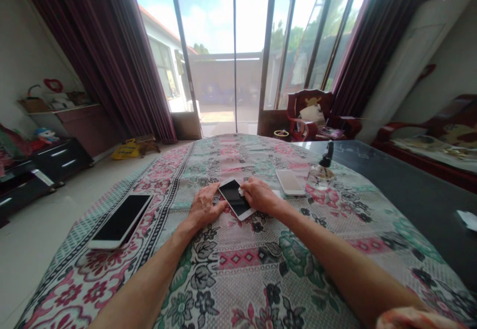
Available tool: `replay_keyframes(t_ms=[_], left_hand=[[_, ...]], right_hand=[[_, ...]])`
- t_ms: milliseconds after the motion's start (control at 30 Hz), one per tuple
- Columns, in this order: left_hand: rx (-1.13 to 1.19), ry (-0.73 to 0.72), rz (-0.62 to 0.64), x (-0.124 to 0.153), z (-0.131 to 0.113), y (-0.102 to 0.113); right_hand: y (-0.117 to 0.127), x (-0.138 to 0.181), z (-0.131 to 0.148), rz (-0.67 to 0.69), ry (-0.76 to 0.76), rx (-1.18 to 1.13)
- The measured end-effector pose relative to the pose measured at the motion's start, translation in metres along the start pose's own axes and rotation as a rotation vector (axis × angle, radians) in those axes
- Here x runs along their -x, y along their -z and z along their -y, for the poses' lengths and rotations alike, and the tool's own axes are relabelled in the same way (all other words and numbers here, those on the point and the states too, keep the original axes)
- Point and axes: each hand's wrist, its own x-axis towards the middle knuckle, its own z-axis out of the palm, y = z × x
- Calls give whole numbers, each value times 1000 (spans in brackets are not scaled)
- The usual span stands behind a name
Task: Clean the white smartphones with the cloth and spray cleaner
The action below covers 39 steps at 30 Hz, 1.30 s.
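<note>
A white-framed smartphone with a dark screen lies face up on the patterned tablecloth, between my hands. My left hand holds it by its left side, thumb and fingers set against the edge. My right hand rests over the right part of the screen, fingers pinched on a small white wipe; cloth or paper I cannot tell. Just beyond my right hand is another pale phone, flat on the table. Something white under my right wrist is mostly covered.
A clear bottle with a black pump stands right of the pale phone. At the left lies a larger white device with a black screen. The round table wears a floral tablecloth; a dark surface adjoins it at right.
</note>
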Motion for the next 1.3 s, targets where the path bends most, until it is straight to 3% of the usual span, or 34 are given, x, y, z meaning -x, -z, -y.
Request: replay_keyframes(t_ms=[233, 433, 900, 1167, 1300], left_hand=[[29, -29, 73, 1, 3, 2], [2, 0, 115, 0, -2, 4], [21, 22, 113, 0, 2, 0], [27, 21, 111, 0, 2, 0], [30, 16, 114, -1, 1, 1]], right_hand=[[15, 5, 8, 84, -9, 45], [3, -10, 13, -27, -19, 98], [-9, -20, 24, -50, 275, -4], [-8, -13, 2, -96, 72, 48], [-6, -5, 5, -82, 108, 50]])
